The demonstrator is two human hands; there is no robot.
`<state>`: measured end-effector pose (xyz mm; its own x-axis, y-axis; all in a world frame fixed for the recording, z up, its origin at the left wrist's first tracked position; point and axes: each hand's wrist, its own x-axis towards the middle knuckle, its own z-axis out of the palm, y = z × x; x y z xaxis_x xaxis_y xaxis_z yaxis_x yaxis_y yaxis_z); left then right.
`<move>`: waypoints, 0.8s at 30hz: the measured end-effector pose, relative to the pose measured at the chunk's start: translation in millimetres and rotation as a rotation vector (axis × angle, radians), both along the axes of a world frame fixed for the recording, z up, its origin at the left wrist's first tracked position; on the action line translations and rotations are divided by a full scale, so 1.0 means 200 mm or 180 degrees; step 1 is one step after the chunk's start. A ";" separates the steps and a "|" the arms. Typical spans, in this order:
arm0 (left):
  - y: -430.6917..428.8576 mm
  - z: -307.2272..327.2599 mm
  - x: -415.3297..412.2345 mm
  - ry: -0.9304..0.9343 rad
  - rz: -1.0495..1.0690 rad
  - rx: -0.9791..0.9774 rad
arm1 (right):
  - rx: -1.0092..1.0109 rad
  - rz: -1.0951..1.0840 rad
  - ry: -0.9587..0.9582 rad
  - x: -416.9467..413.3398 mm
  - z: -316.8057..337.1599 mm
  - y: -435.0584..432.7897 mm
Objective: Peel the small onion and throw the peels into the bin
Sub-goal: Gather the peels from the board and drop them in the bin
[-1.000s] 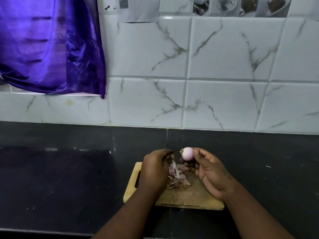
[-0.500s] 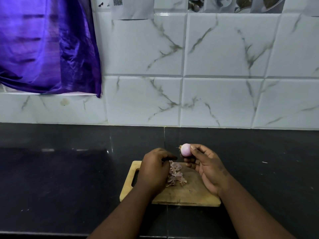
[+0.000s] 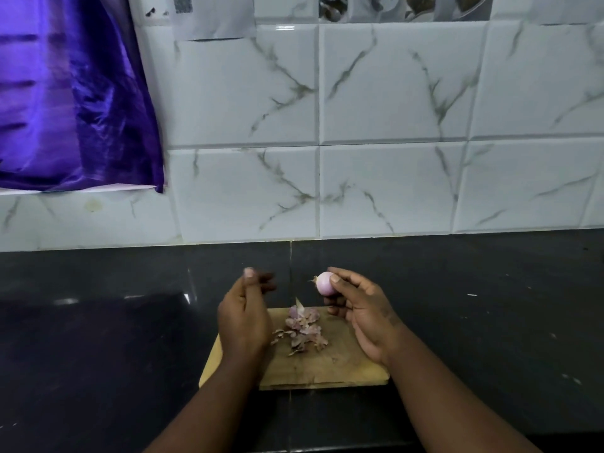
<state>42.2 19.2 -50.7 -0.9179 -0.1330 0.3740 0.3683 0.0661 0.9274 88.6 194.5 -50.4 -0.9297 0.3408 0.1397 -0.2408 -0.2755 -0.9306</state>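
The right hand (image 3: 361, 308), just right of centre in the lower half of the frame, pinches a small onion (image 3: 325, 287) between its thumb and the tips of its fingers; the onion is pale pink and smooth, with a short tuft of root pointing to the left, and it is lifted clear of the board. The left hand (image 3: 245, 317), a little left of centre and well apart from the right, holds nothing that shows: its thumb points up and its fingers, blurred, are loosely curled, so whether a scrap of skin is caught in them cannot be told. Between and below the two hands lies a small heap of peels (image 3: 302, 328), pinkish and papery, scattered on a wooden cutting board (image 3: 340, 367) with one flake standing up at the heap's far end. The board lies flat on a dark countertop (image 3: 490, 322) that fills the lower half of the frame; the left forearm covers the board's left edge and the right wrist crosses its right side. A seam runs through the countertop from the wall toward the board, and a few pale specks dot the surface at the right. Behind the counter rises a wall of white tiles (image 3: 392, 93) with grey veining. In the upper left of the frame hangs a glossy purple cloth (image 3: 72, 93), its lower hem ending above the counter. Along the top edge, paper sheets (image 3: 215, 14) are stuck to the wall.
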 end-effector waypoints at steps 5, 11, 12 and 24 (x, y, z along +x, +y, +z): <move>0.07 0.01 0.00 -0.0704 -0.0598 -0.1601 | -0.0188 -0.0127 -0.0142 -0.01 -0.01 0.02; 0.20 0.02 0.05 -0.0802 -0.1310 -0.2195 | -0.0250 -0.0159 -0.0137 -0.01 -0.01 0.03; 0.19 0.02 0.06 -0.0719 -0.1412 -0.2316 | -0.0308 -0.0165 -0.0134 -0.01 -0.01 0.03; 0.15 0.00 0.13 0.0243 -0.1475 -0.3698 | -0.0224 -0.0302 -0.0157 0.00 0.00 0.02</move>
<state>68.7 49.3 -51.5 -0.7610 0.6397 0.1079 0.6256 0.6796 0.3832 89.5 198.9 -51.1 -0.8979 0.4349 0.0674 -0.2235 -0.3187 -0.9211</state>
